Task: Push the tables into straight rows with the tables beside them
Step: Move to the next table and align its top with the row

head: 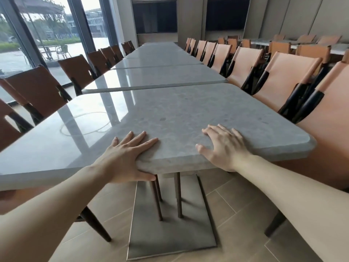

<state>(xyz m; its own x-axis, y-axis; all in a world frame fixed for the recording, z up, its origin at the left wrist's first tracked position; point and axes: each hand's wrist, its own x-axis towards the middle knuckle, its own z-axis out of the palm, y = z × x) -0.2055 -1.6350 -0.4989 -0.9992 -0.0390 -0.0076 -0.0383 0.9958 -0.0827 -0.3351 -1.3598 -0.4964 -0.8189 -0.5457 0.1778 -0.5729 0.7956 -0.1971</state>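
Observation:
A grey stone-topped table (170, 114) stands right in front of me on a flat metal base (170, 233). My left hand (126, 156) grips its near edge, fingers flat on top and thumb curled under the rim. My right hand (224, 146) lies flat on the top near the same edge, fingers spread. Beyond it a second table (156, 78) sits skewed, with a wedge-shaped gap between the two tops that widens to the left. More tables (160, 57) run on in a row toward the far wall.
Orange-backed chairs (289, 80) line the right side of the row, and brown chairs (37, 87) line the left by the windows. Chair legs (96, 225) stand near my left arm. Another table row (302, 44) with chairs lies at the far right.

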